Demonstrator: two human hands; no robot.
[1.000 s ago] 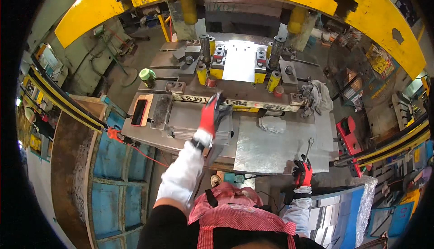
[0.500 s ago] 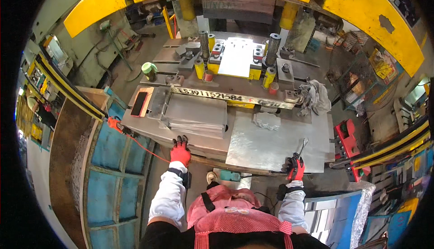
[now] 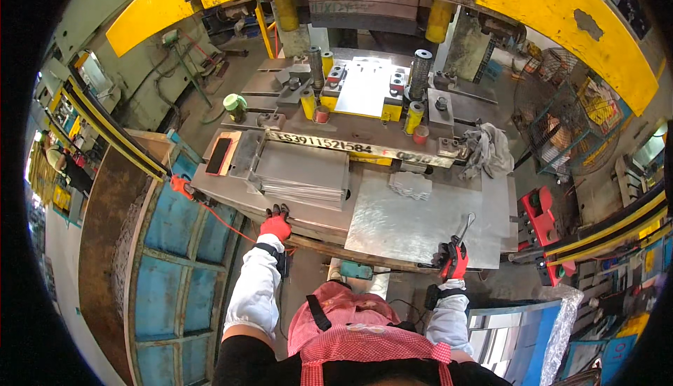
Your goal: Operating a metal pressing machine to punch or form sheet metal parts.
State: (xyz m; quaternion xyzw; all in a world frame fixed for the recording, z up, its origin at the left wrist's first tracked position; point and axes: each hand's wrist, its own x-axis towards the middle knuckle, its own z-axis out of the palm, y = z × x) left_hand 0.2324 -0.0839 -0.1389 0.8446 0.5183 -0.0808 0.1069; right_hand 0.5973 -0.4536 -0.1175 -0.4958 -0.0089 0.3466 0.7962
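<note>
My left hand [image 3: 276, 225], in a red and black glove, rests at the front edge of the metal bench [image 3: 312, 223]. Its fingers reach forward and hold nothing. Just beyond it lies a stack of thin metal sheets [image 3: 301, 168]. Over the front right of a larger flat metal plate [image 3: 392, 211], my gloved right hand [image 3: 454, 260] is closed around a slim metal tool [image 3: 465, 226]. The tool's shiny end points away from me; its exact kind is unclear. Several small jagged metal pieces [image 3: 411, 185] lie on the plate's far edge.
Farther back, a bright sheet [image 3: 364, 86] lies on the die between dark guide posts [image 3: 420, 74]. A phone [image 3: 219, 155], a green-lidded bottle [image 3: 235, 107] and a grey rag [image 3: 487, 150] sit around the bench. A blue bin [image 3: 165, 260] stands left, a red control box [image 3: 538, 214] right.
My left hand has shifted slightly forward and left along the bench edge. The right hand keeps its hold on the tool. The whole view has turned a little.
</note>
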